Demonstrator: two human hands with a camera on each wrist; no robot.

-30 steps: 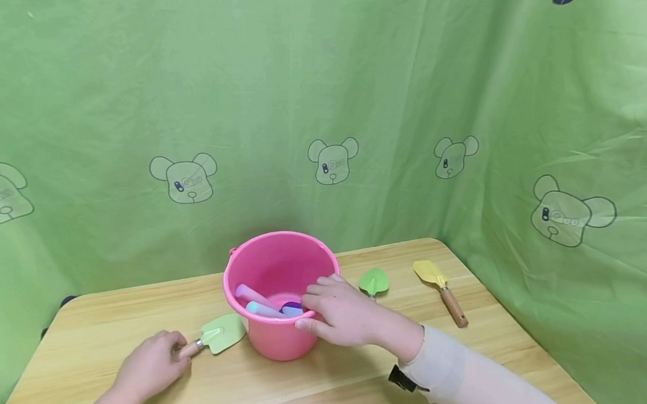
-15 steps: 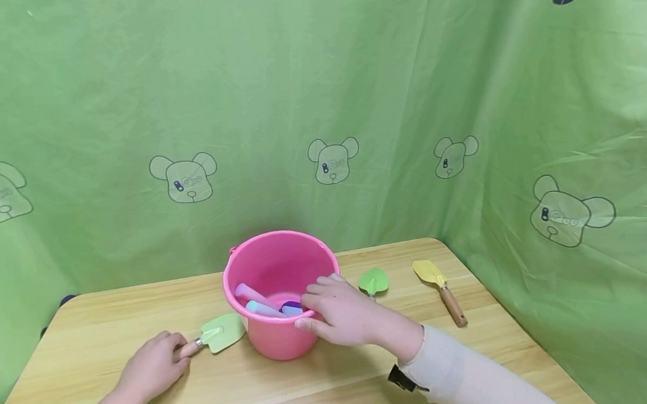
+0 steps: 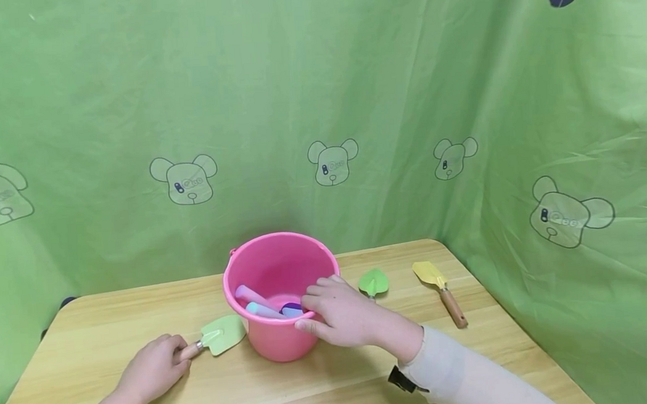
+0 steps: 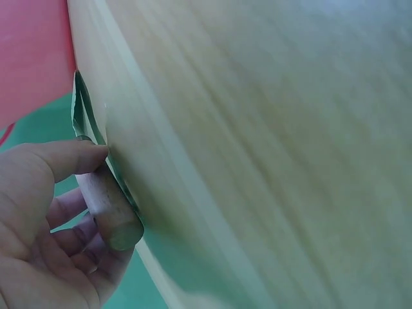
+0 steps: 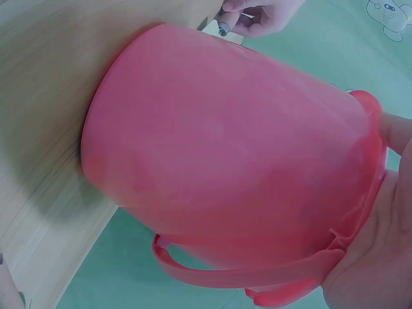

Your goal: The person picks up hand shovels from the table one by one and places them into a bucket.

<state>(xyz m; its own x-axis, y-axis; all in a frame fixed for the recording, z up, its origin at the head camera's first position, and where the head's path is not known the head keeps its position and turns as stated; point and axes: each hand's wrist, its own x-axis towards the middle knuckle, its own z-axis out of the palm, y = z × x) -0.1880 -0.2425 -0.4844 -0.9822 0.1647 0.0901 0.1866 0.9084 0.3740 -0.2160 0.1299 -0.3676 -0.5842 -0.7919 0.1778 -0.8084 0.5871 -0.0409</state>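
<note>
A pink bucket (image 3: 284,340) stands upright on the table. My right hand (image 3: 341,312) grips its near right rim, fingers inside and thumb outside. In the right wrist view the bucket's handle (image 5: 238,277) hangs down along its side. Inside the bucket lie a lilac handle (image 3: 251,294), a pale blue handle (image 3: 263,309) and a dark purple piece, partly hidden by the fingers. To the left, my left hand (image 3: 152,367) holds the wooden handle (image 4: 111,209) of a light green trowel (image 3: 223,335) between thumb and fingers. Its blade lies close against the bucket's left side.
Right of the bucket lies a small green shovel (image 3: 374,282), its handle mostly hidden behind my right arm. Farther right is a yellow trowel (image 3: 439,291) with a wooden handle. Green printed curtains (image 3: 262,107) stand behind the wooden table (image 3: 135,306) and along its right side.
</note>
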